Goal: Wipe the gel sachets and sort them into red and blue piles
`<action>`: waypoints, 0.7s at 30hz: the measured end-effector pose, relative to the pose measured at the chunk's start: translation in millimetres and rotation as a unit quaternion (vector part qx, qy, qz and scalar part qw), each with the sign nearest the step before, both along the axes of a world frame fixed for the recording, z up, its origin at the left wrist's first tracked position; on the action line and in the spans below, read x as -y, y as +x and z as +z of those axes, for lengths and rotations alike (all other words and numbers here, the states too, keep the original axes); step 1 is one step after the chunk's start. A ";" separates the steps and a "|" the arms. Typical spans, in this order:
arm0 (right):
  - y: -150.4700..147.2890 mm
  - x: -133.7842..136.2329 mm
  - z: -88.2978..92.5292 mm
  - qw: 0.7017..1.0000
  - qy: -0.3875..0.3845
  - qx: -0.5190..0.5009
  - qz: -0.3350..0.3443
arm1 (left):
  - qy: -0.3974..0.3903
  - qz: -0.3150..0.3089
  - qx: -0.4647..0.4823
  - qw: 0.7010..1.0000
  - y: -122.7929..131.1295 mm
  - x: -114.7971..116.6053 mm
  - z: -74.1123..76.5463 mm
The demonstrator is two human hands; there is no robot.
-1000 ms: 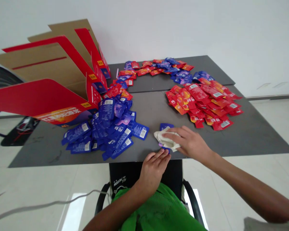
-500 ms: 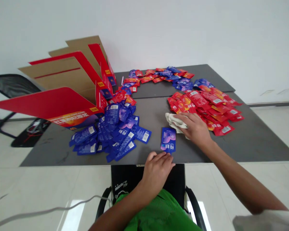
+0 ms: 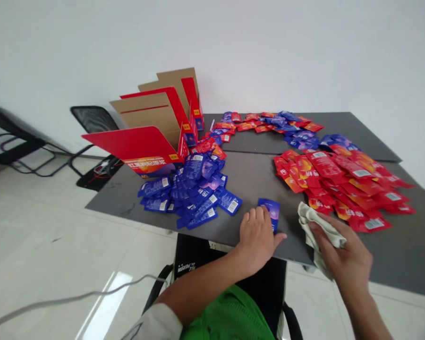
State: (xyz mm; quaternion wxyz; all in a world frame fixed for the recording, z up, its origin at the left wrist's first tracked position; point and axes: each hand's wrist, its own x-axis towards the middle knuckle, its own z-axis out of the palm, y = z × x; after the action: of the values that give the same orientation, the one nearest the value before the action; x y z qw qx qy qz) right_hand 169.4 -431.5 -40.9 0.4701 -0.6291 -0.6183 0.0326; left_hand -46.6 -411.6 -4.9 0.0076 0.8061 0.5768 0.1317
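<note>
My left hand (image 3: pixel 258 236) lies on a single blue packet (image 3: pixel 271 210) near the front edge of the dark grey table (image 3: pixel 248 177), fingers together over its lower part. My right hand (image 3: pixel 343 252) grips a crumpled white cloth (image 3: pixel 317 226) at the table's front edge, just right of that packet. A heap of blue packets (image 3: pixel 194 191) lies to the left. A heap of red packets (image 3: pixel 340 182) lies to the right, close to the cloth.
An open red and brown cardboard box (image 3: pixel 156 132) lies on its side at the table's left. A mixed row of red and blue packets (image 3: pixel 269 123) curves along the far side. Black chairs (image 3: pixel 88 123) stand on the floor at left. A grey cable (image 3: pixel 74 300) crosses the tiles.
My right hand has carried the cloth from beside the red heap back to the front edge, right of the packet. My left hand has slid up onto the blue packet. The view has swung left.
</note>
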 end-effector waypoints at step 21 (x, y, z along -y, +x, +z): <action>2.2 -2.6 3.3 0.980 -0.109 -0.150 -0.069 | -0.266 0.039 0.344 0.900 -105.9 32.3 55.9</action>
State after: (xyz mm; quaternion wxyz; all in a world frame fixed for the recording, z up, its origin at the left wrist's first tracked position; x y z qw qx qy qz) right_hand 171.7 -429.0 -37.6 0.4871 -0.7059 -0.4885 0.1608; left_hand -152.5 -444.0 51.1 0.4143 0.6556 0.5829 0.2425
